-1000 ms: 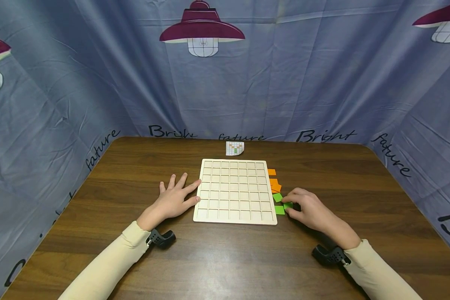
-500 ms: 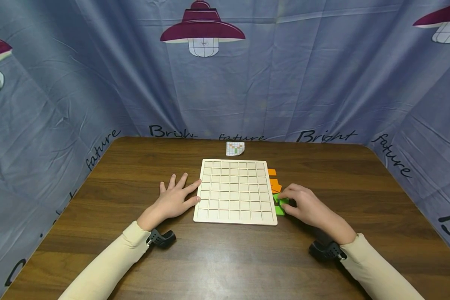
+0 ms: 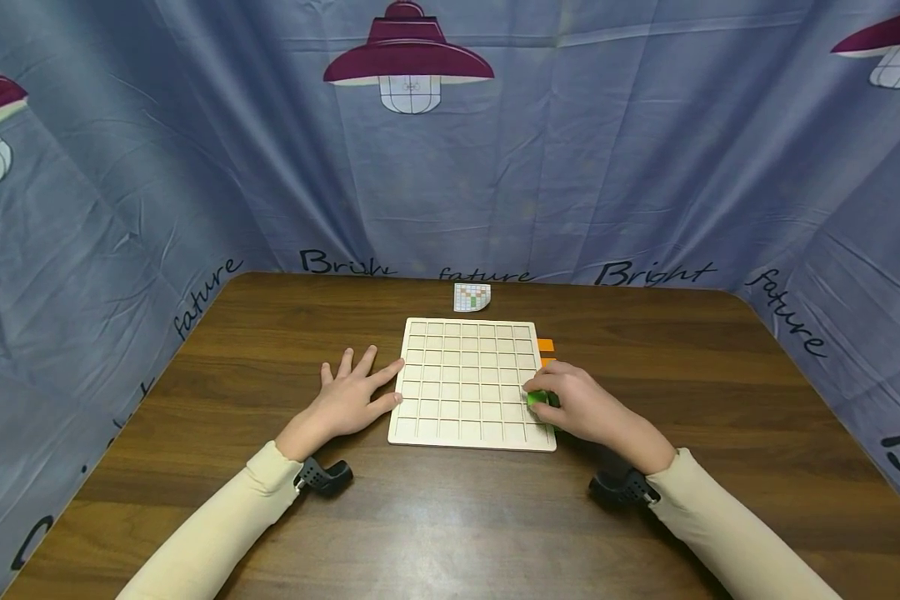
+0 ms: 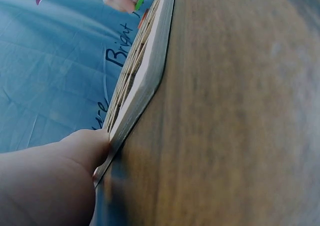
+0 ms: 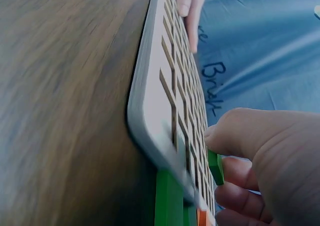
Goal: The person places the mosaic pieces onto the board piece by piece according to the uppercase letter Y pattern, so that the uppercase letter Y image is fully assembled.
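A pale wooden grid board [image 3: 461, 383] with rows of square recesses lies on the table. At its left edge rests my left hand [image 3: 351, 397], fingers spread, with thumb and index fingertip against the rim. My right hand [image 3: 576, 400] pinches a green square tile [image 3: 537, 398] between thumb and fingers, over the board's right columns. The right wrist view shows this tile [image 5: 215, 167] held close above the grid. Other green tiles [image 5: 169, 198] lie beside the board's edge, hidden under my right hand in the head view.
Orange tiles [image 3: 545, 345] lie along the board's right edge. Behind the board is a small paper card [image 3: 472, 297] printed with a coloured grid. A blue curtain [image 3: 495, 192] hangs at the back of the brown wooden table [image 3: 450, 517].
My right hand has picked up a green tile from beside the board and moved left with it, over the board's right side. The left hand stays in place.
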The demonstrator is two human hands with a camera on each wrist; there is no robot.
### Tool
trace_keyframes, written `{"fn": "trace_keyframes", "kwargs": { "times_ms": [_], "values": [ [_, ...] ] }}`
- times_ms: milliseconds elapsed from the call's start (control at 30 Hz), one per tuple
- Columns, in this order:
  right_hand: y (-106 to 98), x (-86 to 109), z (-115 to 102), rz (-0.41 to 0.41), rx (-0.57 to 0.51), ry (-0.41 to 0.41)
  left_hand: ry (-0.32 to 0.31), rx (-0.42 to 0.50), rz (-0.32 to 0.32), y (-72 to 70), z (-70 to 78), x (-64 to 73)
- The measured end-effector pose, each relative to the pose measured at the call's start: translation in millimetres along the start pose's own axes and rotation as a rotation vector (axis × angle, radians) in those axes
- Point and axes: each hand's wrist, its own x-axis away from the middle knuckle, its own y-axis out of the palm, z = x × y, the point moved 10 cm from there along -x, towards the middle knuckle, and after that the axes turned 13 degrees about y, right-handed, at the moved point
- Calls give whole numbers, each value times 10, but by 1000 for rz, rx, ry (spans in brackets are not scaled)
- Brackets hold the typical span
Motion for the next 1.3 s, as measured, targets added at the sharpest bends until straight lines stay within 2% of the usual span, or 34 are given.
{"fn": "trace_keyframes", "kwargs": {
  "times_ms": [500,833,1067,1300],
  "values": [
    [139,-237,-344,-42,-71,-53,1,-4,14,-21,-17,27],
    [282,-338,-611,-36,-46,-123,14,2,20,-17,-3,12],
    [413,-366,-678,-67,-50,-139,15,-1,17,-4,4,2],
    [429,-370,-709,-55,-55,-155,11,-3,16,-6,-4,5]
  ]
}}
